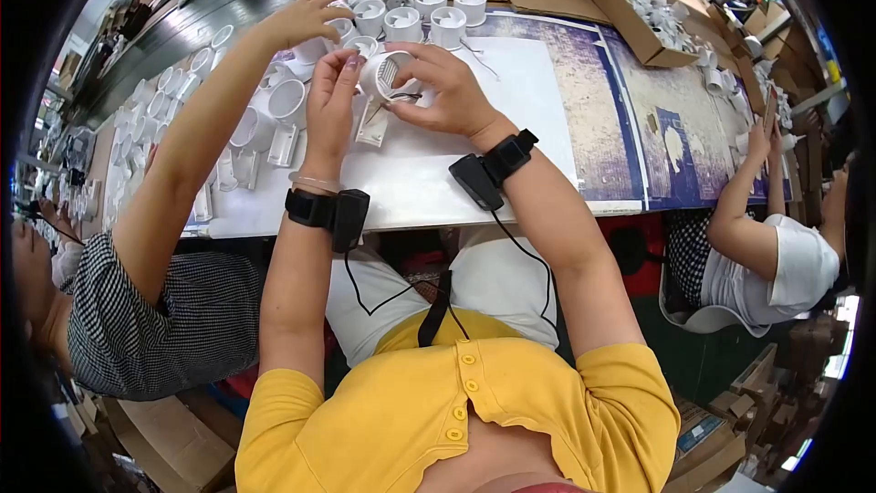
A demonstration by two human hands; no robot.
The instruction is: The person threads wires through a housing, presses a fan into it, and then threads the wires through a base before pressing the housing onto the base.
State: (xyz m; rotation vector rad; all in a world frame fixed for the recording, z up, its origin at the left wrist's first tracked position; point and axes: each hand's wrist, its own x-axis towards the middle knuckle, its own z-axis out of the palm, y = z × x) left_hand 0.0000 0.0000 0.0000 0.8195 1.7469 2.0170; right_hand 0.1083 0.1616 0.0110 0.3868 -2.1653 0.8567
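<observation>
My right hand (447,91) curls its thumb and fingers round a white round fan housing (372,82), which has slatted ribs inside and a flat white handle below. Dark wires show by the opening, close to my right thumb. My left hand (331,100) is at the housing's left side, fingertips pinched together; whether they grip its rim or something small is hidden. Beyond both hands, several white round housings with fan blades (401,23) stand grouped on the table. More white housings without visible blades (287,102) lie to the left of my left hand.
A co-worker's arm (196,141) reaches over the table from the left, its hand (306,20) above the housings. Cardboard boxes (639,32) with small white parts stand at the far right. Another person (757,237) sits at the right. Black cables (401,292) hang from my wrist straps.
</observation>
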